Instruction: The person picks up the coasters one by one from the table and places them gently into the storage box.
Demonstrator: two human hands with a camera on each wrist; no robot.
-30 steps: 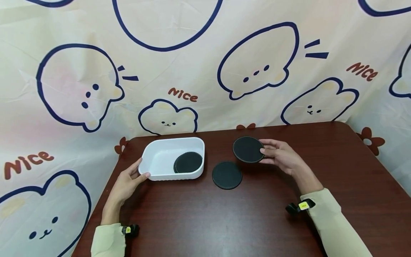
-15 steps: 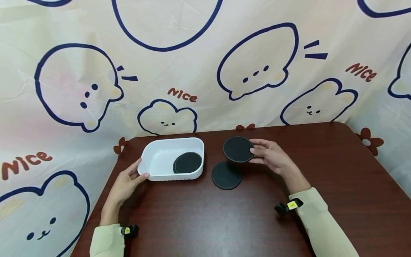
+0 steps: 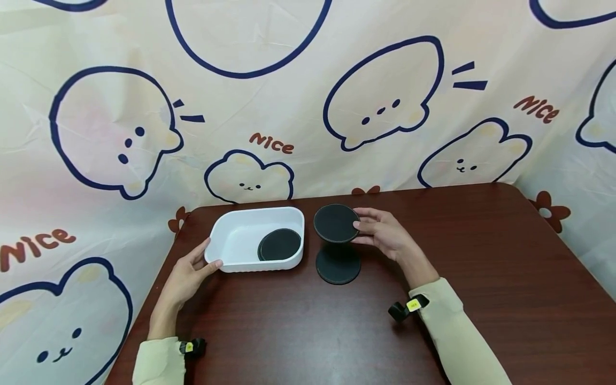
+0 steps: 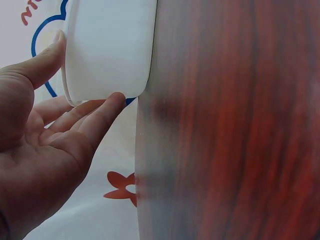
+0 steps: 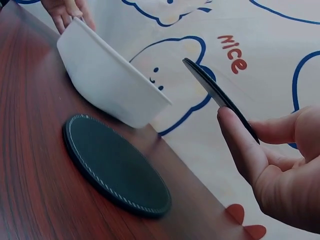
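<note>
In the head view my right hand (image 3: pixel 387 233) pinches a round black coaster (image 3: pixel 336 223) by its right edge, thumb on top and fingers beneath. The held coaster (image 5: pixel 220 95) is tilted and raised above the table in the right wrist view. Below it another black coaster (image 5: pixel 117 165) with a stitched edge lies flat on the table, partly overlapped in the head view. My left hand (image 3: pixel 189 275) holds the left end of a white plastic box (image 3: pixel 236 243), thumb at the front corner and fingers along the end wall. Inside the box, at its right, lie stacked black coasters (image 3: pixel 280 245).
The dark brown wooden table (image 3: pixel 298 331) reaches back to a cloth backdrop (image 3: pixel 308 107) printed with cartoon bears. The box stands near the table's back left. Each wrist wears a black strap with a small camera (image 3: pixel 408 307).
My right hand has carried its coaster left, from right of the coaster on the table to above and behind it, nearer the box. My left hand stays on the box.
</note>
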